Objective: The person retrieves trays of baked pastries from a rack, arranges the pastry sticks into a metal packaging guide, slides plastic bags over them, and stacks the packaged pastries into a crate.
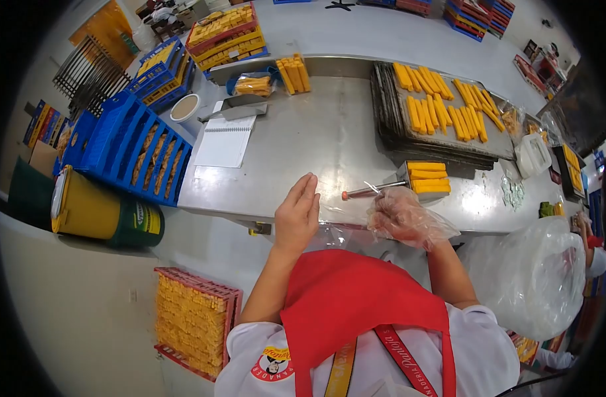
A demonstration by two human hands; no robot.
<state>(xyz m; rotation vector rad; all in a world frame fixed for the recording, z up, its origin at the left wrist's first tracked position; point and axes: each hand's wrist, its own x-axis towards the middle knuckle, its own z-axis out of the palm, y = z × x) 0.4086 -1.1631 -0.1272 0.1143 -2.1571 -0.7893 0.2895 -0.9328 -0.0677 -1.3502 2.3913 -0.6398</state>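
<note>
My left hand (299, 212) is bare and raised over the front edge of the steel table (303, 139), its fingers stretched out side by side. My right hand (397, 215) wears a loose clear plastic glove, with its fingers curled. Thin clear plastic, seemingly a bag (339, 215), spreads between the hands and reaches the right fingers; its outline is hard to make out. Just beyond the right hand stands a metal holder (403, 173) filled with several yellow sticks (428, 175). A metal rod with an orange tip (346, 196) points left from beside it.
Stacked baking trays (389, 126) with yellow sticks on top occupy the right back. A filled bag of sticks (293, 73), a notebook (227, 139) and a metal scoop (236, 111) lie leftward. Blue crates (121, 149) flank the table's left; a large plastic roll (528, 278) is at right.
</note>
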